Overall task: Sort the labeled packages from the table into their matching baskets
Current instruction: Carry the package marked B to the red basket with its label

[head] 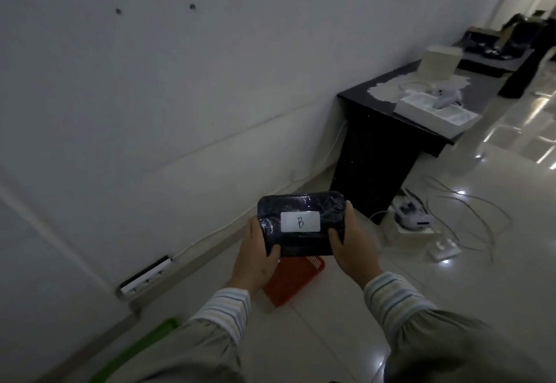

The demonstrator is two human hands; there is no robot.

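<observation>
Together your hands (301, 250) clasped the B-labelled package (301, 223) by its short ends; long axis crosswise. It hung directly above the orange basket (293, 281).

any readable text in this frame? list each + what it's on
"B": handwritten on the white label stuck to the dark plastic-wrapped package, which the left hand and right hand hold by its ends.
Nothing else is legible: no marking can be made out on the orange basket, the green basket, the power strip on the wall, or the white boxes on the black table.
</observation>
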